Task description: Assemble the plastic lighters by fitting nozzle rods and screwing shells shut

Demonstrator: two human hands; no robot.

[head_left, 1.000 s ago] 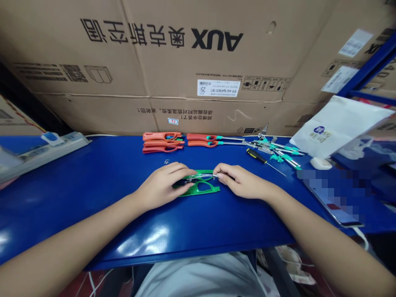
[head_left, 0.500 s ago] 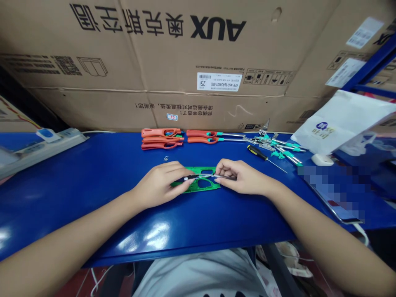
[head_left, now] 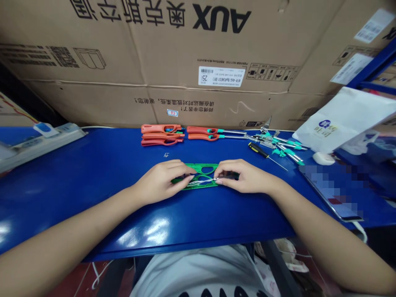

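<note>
A flat green plastic shell (head_left: 202,170) with oval cut-outs lies on the blue table (head_left: 93,173), between my hands. My left hand (head_left: 161,179) covers its left end, fingers curled and pinching a thin white wire (head_left: 201,181) and a dark part. My right hand (head_left: 241,175) rests on the right end, fingertips pinched on the other end of the same wire, over a dark rod.
Orange lighter shells (head_left: 161,135) and finished orange lighters (head_left: 213,134) lie at the back. A screwdriver (head_left: 262,152) and teal parts (head_left: 284,146) sit to the right, by a white bag (head_left: 343,119). A power strip (head_left: 40,138) is left. Cardboard boxes (head_left: 185,53) wall the back.
Both hands have moved closer together over the green shell, and the wire between them has shortened and dropped lower onto the shell. The view has shifted slightly down.
</note>
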